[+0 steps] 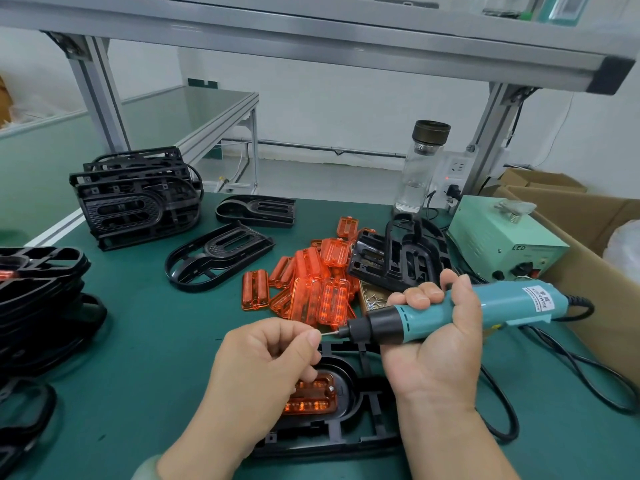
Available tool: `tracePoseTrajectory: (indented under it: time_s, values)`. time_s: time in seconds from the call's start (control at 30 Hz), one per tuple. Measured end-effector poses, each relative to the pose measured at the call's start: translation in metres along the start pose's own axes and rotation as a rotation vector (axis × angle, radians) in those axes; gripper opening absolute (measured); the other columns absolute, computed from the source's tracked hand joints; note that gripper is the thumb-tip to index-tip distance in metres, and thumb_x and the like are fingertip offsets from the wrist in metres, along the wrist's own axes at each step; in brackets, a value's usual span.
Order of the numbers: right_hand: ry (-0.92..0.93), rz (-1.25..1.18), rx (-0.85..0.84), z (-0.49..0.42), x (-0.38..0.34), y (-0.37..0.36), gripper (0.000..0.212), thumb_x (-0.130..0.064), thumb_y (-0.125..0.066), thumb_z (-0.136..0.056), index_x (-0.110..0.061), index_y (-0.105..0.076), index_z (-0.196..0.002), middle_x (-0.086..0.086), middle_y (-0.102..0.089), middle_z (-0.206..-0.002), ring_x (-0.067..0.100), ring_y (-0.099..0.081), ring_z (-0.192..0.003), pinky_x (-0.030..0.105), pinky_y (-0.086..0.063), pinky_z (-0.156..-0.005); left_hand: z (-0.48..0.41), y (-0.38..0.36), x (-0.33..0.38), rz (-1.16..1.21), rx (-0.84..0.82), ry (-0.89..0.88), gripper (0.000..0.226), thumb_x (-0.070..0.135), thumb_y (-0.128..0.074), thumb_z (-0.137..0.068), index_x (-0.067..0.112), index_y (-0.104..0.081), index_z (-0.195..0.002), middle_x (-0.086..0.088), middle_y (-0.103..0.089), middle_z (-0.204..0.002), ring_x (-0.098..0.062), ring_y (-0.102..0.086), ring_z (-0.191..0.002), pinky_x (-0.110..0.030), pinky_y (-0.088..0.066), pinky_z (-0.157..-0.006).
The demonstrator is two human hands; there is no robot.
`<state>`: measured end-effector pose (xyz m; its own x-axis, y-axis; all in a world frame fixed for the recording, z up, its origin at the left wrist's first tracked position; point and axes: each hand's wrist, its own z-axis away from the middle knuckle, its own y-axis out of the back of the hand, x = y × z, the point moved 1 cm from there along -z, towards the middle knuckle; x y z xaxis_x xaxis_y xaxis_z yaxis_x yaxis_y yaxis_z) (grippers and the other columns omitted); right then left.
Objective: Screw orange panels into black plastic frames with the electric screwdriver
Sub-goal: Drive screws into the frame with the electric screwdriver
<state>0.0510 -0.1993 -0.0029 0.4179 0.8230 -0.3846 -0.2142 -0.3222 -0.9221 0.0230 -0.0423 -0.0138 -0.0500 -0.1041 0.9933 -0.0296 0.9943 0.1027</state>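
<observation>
Left hand [270, 372] raised over the work, thumb and forefinger pinched together at the screwdriver's bit tip [327, 335], on what I take for a screw; too small to confirm. Below it, orange panel [311, 396] sits seated in the oval recess of the black frame [346, 441], which lies flat on the green mat [156, 358] at the near edge. One bright fastener head shows at the panel's upper right corner; other corners hidden by the hand. Behind, loose pile of orange panels [311, 282], then a small tray of screws [375, 299] just right of it. Electric screwdriver [450, 315] held nearly level, bit pointing left, clear of the panel. Right hand [436, 341] wrapped firmly round its barrel, palm up. Step, as I read it: loading a screw onto the bit. Next move calls for tipping the driver down, setting the screw squarely into an open panel hole, and steadying the frame while driving. Risk: screw dropping off the bit during the swing.
</observation>
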Motion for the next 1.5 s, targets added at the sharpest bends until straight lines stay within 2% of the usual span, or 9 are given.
tracePoseTrajectory:
  time_s: [0.27,0.5,0.6,0.7,0.83,0.93,1.07,1.2,1.5]
  values:
    - [-0.023,-0.013,-0.007,0.001,0.002,0.000,0.014,-0.028,-0.063,-0.078,-0.023,-0.056,-0.088,-0.010,-0.048,-0.059,0.005,-0.046,-0.046,0.020,-0.049,-0.055,-0.002,0.002,0.001,-0.033,-0.015,-0.038,0.014,0.022,-0.067,-0.079,0.031,-0.072,-0.069,0.000,-0.069,-0.061,-0.002,-0.059,-0.049,-0.010,-0.042,-0.046]
    - [0.001,0.008,-0.005,-0.001,-0.002,0.000,0.007,-0.028,-0.057,-0.090,-0.022,-0.055,-0.087,-0.010,-0.047,-0.060,0.006,-0.045,-0.047,0.020,-0.048,-0.054,-0.004,0.011,0.003,-0.095,-0.045,-0.082,0.018,0.021,-0.073,-0.076,0.039,-0.072,-0.078,0.003,-0.071,-0.066,-0.005,-0.064,-0.055,-0.009,-0.045,-0.051]
    - [0.007,0.018,-0.006,-0.002,-0.005,0.000,0.007,-0.028,-0.058,-0.089,-0.023,-0.055,-0.086,-0.011,-0.047,-0.060,0.005,-0.045,-0.047,0.020,-0.048,-0.054,-0.009,0.027,0.002,-0.286,-0.066,-0.103,0.020,0.023,-0.073,-0.077,0.043,-0.069,-0.078,0.010,-0.070,-0.066,-0.001,-0.061,-0.055,-0.006,-0.044,-0.055]
    - [0.000,0.019,0.000,-0.004,-0.007,0.001,0.008,-0.028,-0.061,-0.084,-0.023,-0.055,-0.085,-0.011,-0.047,-0.059,0.005,-0.045,-0.047,0.020,-0.048,-0.055,-0.013,0.043,-0.003,-0.538,-0.192,-0.060,0.021,0.030,-0.074,-0.076,0.049,-0.066,-0.076,0.019,-0.069,-0.069,0.003,-0.060,-0.061,-0.009,-0.046,-0.061]
    - [-0.003,0.024,-0.004,-0.004,-0.006,0.001,0.011,-0.028,-0.064,-0.079,-0.023,-0.056,-0.083,-0.010,-0.047,-0.059,0.006,-0.045,-0.046,0.019,-0.048,-0.055,-0.015,0.059,-0.014,-0.729,-0.278,0.004,0.020,0.040,-0.082,-0.065,0.047,-0.066,-0.075,0.015,-0.067,-0.073,0.004,-0.057,-0.061,-0.012,-0.046,-0.060]
    - [-0.004,0.032,-0.015,-0.003,-0.005,0.001,0.015,-0.029,-0.065,-0.073,-0.022,-0.055,-0.083,-0.010,-0.047,-0.059,0.006,-0.045,-0.046,0.019,-0.048,-0.055,-0.015,0.061,-0.020,-0.825,-0.346,0.019,0.031,0.049,-0.082,-0.059,0.050,-0.062,-0.083,0.015,-0.061,-0.083,0.005,-0.056,-0.072,-0.012,-0.046,-0.067]
    - [-0.016,0.046,-0.031,-0.002,-0.004,0.000,0.016,-0.028,-0.066,-0.072,-0.022,-0.055,-0.082,-0.009,-0.047,-0.058,0.006,-0.045,-0.045,0.019,-0.048,-0.055,-0.015,0.056,-0.020,-0.839,-0.358,-0.022,0.032,0.048,-0.082,-0.060,0.050,-0.059,-0.083,0.016,-0.059,-0.085,0.001,-0.055,-0.075,-0.013,-0.046,-0.069]
    - [-0.031,0.069,-0.050,0.000,-0.003,-0.001,0.018,-0.027,-0.066,-0.072,-0.021,-0.056,-0.085,-0.009,-0.047,-0.058,0.006,-0.045,-0.045,0.019,-0.047,-0.054,-0.014,0.047,-0.022,-0.809,-0.374,-0.075,0.031,0.047,-0.082,-0.063,0.052,-0.056,-0.081,0.014,-0.058,-0.084,0.007,-0.051,-0.080,-0.011,-0.044,-0.068]
    - [-0.063,0.099,-0.115,0.002,-0.001,-0.001,0.015,-0.028,-0.063,-0.077,-0.022,-0.056,-0.090,-0.009,-0.047,-0.059,0.006,-0.045,-0.046,0.020,-0.046,-0.055,-0.015,0.043,-0.026,-0.758,-0.412,-0.090,0.033,0.045,-0.080,-0.066,0.059,-0.056,-0.084,0.015,-0.056,-0.084,0.007,-0.050,-0.077,-0.010,-0.041,-0.067]
